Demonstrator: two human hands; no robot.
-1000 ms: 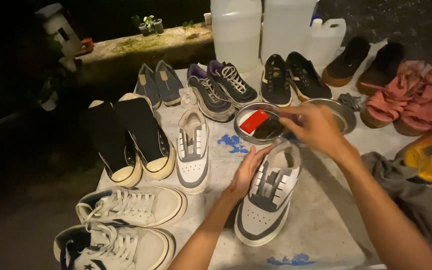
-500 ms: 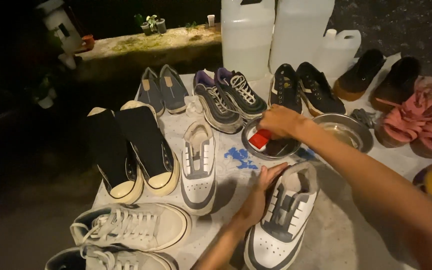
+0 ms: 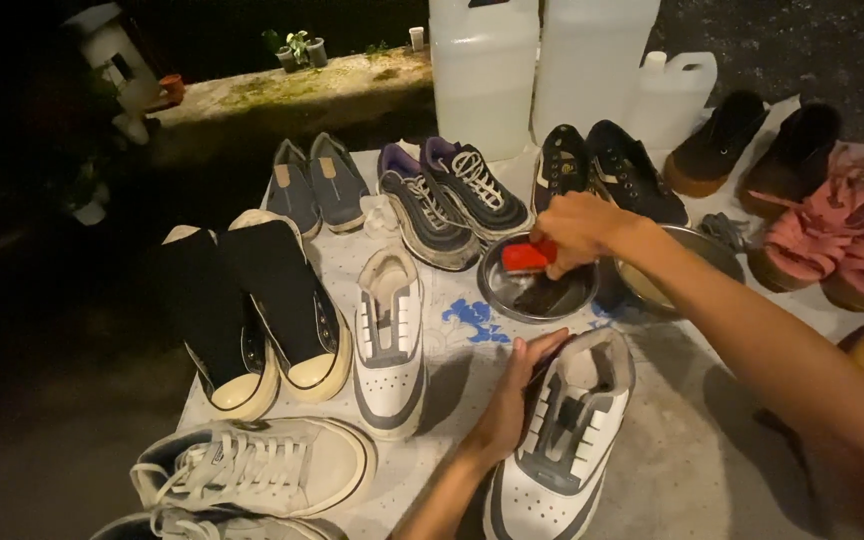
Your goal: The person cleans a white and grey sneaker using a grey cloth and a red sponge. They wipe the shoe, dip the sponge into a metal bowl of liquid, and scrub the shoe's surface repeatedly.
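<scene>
I've got the red brush (image 3: pixel 529 256) pinched in my right hand (image 3: pixel 574 232), fingers closed round it, dipped over the small metal bowl (image 3: pixel 537 290). My left hand (image 3: pixel 509 400) lies open-palmed against the side of the white-and-grey sneaker (image 3: pixel 560 440), steadying it. Just left of that hand sits its matching sneaker (image 3: pixel 389 340); beyond my right hand, dark shoes (image 3: pixel 607 170) and plastic jugs (image 3: pixel 537 65).
</scene>
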